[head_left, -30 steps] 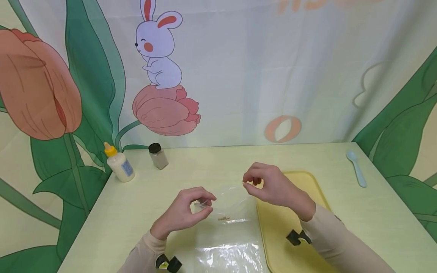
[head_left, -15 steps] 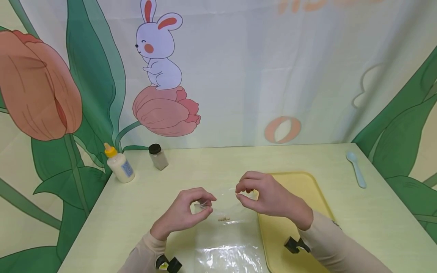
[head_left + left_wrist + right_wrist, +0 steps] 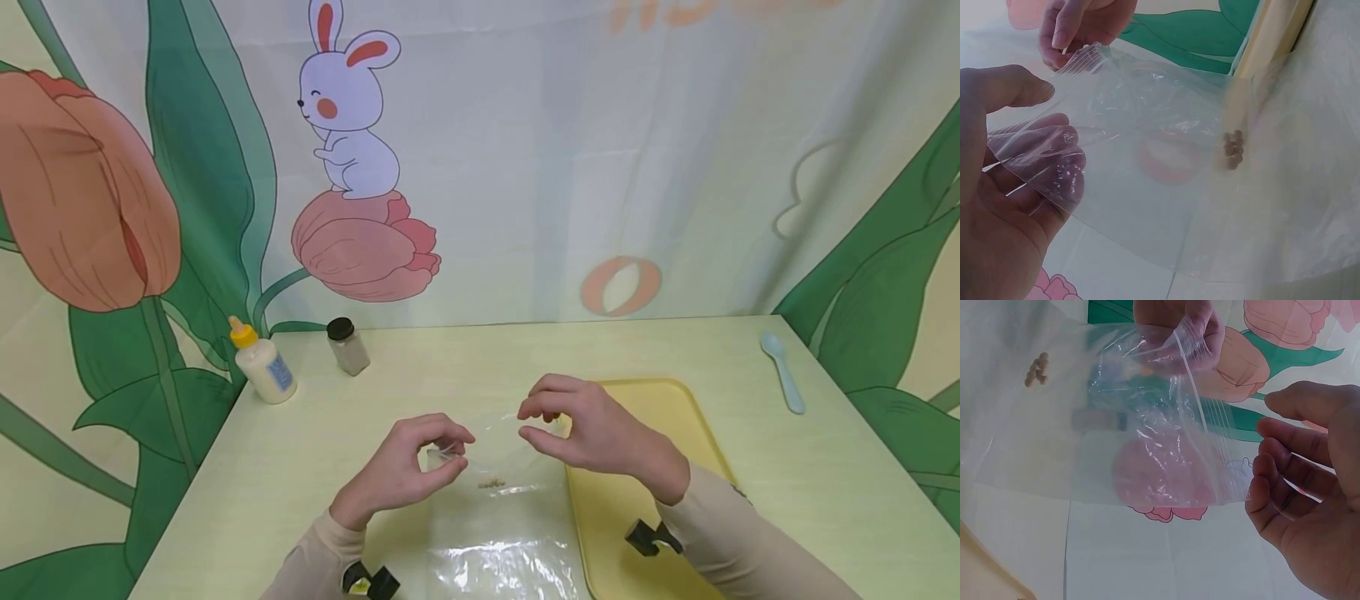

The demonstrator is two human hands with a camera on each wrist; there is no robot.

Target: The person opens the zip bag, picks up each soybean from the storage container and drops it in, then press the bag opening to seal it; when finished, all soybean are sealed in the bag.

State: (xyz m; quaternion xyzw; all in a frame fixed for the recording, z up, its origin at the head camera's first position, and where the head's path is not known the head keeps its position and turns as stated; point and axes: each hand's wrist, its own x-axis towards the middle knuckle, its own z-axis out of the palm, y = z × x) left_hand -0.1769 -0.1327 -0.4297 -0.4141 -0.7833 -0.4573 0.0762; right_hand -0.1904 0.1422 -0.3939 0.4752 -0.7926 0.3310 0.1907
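A clear zip bag (image 3: 502,525) hangs below the hands, with several small tan bead-like pieces (image 3: 1233,150) lying together inside it. My left hand (image 3: 408,467) holds the bag near its zip mouth, thumb on the near side and fingers showing through the film in the left wrist view. Across the mouth, my right hand (image 3: 592,425) has its thumb and index finger parted with nothing visible between them. In the right wrist view, its lower fingertips (image 3: 1257,490) come right at the bag's ribbed zip edge.
Under the right forearm lies a yellow tray (image 3: 645,382). A white glue bottle (image 3: 262,367) with a yellow cap and a small black-lidded jar (image 3: 351,352) stand at the back left. A pale blue spoon (image 3: 783,371) lies at the far right, before a printed curtain (image 3: 510,150).
My right hand has come left and down toward the bag's mouth, and its pinched thumb and index finger have parted. The left hand has stayed in place on the bag.
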